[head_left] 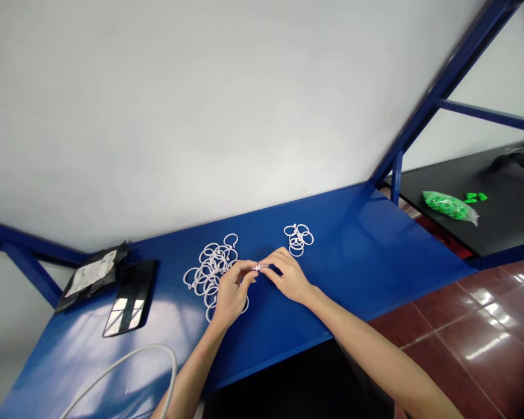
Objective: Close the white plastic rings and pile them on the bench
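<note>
White cable (174, 372) loops at lower left, closest to us; mid-frame, left hand (233, 294) and right hand (289, 278) pinch a small white piece (258, 267) from opposite sides, likely steadying it, ring pile (216, 262) to the left, smaller ring cluster (300, 235) upper right.

Between the fingertips of my left hand (233, 291) and my right hand (288, 276) I pinch a small white plastic-looking piece (258, 267) with tiny knobs, much of its shape hidden by my grip. Beside my left hand, partly covered by it, lies a loose heap of thin round white plastic-looking rings (215, 265), overlapping, some with a small knob on the band. Beyond my right hand, apart from the heap, lies a smaller overlapping cluster of similar white rings (297, 236)
</note>
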### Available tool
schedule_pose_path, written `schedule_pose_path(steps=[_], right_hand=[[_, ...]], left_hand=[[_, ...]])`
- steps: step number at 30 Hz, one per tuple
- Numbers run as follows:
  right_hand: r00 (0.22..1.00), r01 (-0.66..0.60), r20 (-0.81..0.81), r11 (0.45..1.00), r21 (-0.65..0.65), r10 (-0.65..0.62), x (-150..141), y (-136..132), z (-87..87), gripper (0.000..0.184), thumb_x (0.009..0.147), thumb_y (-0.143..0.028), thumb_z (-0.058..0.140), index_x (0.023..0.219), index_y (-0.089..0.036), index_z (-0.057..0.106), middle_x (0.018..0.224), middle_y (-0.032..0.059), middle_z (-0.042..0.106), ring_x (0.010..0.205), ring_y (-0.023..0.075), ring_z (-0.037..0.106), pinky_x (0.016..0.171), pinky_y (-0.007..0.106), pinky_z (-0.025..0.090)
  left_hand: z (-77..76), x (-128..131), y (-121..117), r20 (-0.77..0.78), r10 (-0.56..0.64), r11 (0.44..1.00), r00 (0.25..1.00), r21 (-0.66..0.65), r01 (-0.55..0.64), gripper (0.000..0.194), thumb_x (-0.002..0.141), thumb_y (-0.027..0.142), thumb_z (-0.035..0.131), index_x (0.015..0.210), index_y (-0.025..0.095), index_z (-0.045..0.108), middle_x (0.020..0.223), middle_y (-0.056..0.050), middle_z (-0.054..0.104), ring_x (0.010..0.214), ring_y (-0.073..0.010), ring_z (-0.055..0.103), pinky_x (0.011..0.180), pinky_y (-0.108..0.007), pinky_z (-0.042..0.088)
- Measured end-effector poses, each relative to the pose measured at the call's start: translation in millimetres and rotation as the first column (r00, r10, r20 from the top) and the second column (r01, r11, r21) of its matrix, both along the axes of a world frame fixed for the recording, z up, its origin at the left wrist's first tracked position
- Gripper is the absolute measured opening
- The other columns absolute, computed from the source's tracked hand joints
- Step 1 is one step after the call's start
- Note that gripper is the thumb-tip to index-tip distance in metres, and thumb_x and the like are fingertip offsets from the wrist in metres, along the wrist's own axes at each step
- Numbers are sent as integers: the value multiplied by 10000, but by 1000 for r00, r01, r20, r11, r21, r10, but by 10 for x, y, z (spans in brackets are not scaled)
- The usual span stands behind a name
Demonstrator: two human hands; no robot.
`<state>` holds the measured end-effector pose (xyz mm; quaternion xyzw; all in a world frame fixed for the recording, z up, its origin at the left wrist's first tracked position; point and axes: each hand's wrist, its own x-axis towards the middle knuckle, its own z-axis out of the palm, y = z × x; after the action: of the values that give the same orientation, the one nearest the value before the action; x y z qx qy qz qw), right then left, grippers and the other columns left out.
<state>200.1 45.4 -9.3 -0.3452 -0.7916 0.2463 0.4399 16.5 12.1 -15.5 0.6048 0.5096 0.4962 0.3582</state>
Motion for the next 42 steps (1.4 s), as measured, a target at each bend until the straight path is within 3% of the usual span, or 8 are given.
schedule_pose_path(steps=[6,13,23,28,31,34,38,42], right_hand=[[999,-34,5,999,21,34,0,-7,0,194,1034,-341,567,982,-236,723,925,41,749,886,208,608,821,371,534],[992,-124,33,991,54,122,14,-16,-19,206,1053,-299,531,984,-231,712,915,31,751,878,203,605,831,373,528],[987,-163,22,977,136,161,6,-69,-9,160,1043,-208,532,1000,-214,686,907,43,733,854,198,569,782,359,531],[991,-127,57,979,160,120,-33,-91,-17,179,1048,-208,524,986,-213,691,902,39,734,859,199,583,786,354,534],[994,-15,110,986,168,-4,-41,-44,-12,145,1035,-248,567,992,-210,701,912,46,741,881,209,589,795,354,528],[960,209,151,960,185,-238,53,70,0,127,1015,-273,606,991,-212,715,918,58,747,907,235,582,833,383,518],[799,497,261,839,223,-542,291,238,-9,127,995,-217,606,1001,-185,728,974,103,741,973,297,548,876,457,506],[705,582,331,778,235,-627,372,285,-34,149,950,-212,654,1062,-150,731,1059,147,706,1056,348,522,863,480,520]], left_hand=[[39,-40,15,-65,38,992,997,120,-30,104,904,297,685,891,217,750,955,-54,718,872,-180,694,727,-299,581],[16,-39,-14,-82,48,976,995,216,-30,133,896,245,708,770,223,742,821,-10,684,767,-145,656,700,-273,544],[87,51,-114,-112,97,932,989,360,-51,177,907,103,666,816,228,751,789,6,691,704,-114,667,657,-233,542],[110,-14,-82,-228,89,904,970,427,17,178,933,109,641,910,241,757,826,3,702,713,-114,665,645,-230,528],[75,-144,-9,-440,150,898,886,435,63,190,944,190,653,1104,249,736,942,-30,736,831,-169,663,764,-297,542],[11,-269,50,-640,288,914,712,405,-6,356,936,290,667,1281,202,654,1094,-94,729,987,-262,626,920,-419,506],[-43,-312,44,-778,320,945,541,304,-123,397,898,361,686,1238,160,639,1179,-141,682,1120,-351,560,976,-494,451],[-20,-247,-3,-842,291,955,455,229,-187,248,893,370,664,1047,177,680,1185,-150,658,1126,-372,539,937,-508,432]])
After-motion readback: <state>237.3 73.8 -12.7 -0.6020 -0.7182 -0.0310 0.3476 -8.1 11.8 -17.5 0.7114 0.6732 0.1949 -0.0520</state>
